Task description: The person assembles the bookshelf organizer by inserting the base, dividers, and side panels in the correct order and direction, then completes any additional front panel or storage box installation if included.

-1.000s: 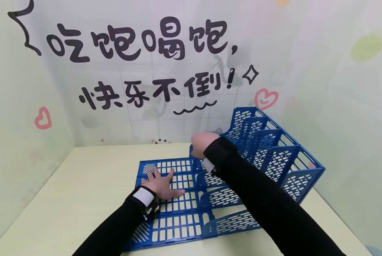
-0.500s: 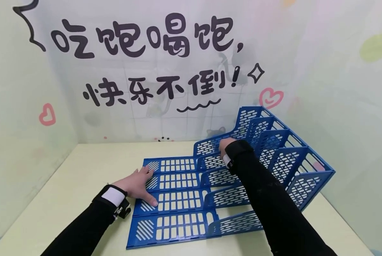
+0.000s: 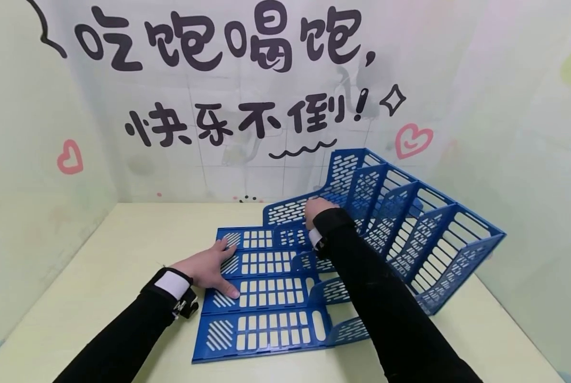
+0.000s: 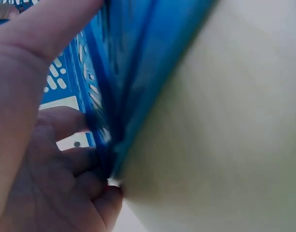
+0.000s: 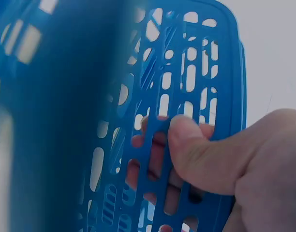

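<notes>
A blue plastic file rack [image 3: 272,329] lies on the table, its perforated flat panels spread to the left and joined upright dividers [image 3: 400,223] leaning up on the right. My right hand [image 3: 320,210] grips the far divider wall; in the right wrist view the thumb [image 5: 189,152] presses the slotted sheet [image 5: 196,34] and the fingers show through the holes behind. Spread over the left ends of the flat panels, my left hand [image 3: 210,268] has its thumb and index finger on top. The left wrist view shows its other fingers [image 4: 85,166] bent at the blue edge.
The pale table [image 3: 98,276] extends to the left and in front of the rack. Behind stands a white wall sheet [image 3: 247,181] with black lettering and pink hearts, and further wall sheets flank both sides.
My left hand has slid left to the panel ends. The right hand has taken hold of the far wall and pulled it left; the divider section has tilted up, showing its slatted side.
</notes>
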`<action>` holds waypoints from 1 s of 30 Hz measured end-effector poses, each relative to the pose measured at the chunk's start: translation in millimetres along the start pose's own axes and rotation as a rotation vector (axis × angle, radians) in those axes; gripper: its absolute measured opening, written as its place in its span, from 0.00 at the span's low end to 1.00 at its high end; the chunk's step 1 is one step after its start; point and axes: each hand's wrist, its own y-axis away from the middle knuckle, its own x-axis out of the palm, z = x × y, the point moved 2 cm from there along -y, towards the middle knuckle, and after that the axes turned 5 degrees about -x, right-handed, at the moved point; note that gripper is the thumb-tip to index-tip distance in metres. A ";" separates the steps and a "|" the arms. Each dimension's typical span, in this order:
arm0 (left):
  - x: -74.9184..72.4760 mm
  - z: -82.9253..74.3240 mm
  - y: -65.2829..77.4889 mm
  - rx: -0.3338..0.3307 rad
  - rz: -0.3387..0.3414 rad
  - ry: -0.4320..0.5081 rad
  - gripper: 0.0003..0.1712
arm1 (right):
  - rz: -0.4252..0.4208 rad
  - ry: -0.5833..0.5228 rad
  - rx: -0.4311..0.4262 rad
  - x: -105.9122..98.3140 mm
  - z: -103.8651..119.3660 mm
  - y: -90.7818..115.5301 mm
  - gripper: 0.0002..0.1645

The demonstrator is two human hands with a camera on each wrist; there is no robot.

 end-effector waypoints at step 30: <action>-5.8 -6.8 -5.8 -0.046 -0.191 -0.238 0.57 | 0.074 0.190 -0.228 27.8 14.1 48.5 0.13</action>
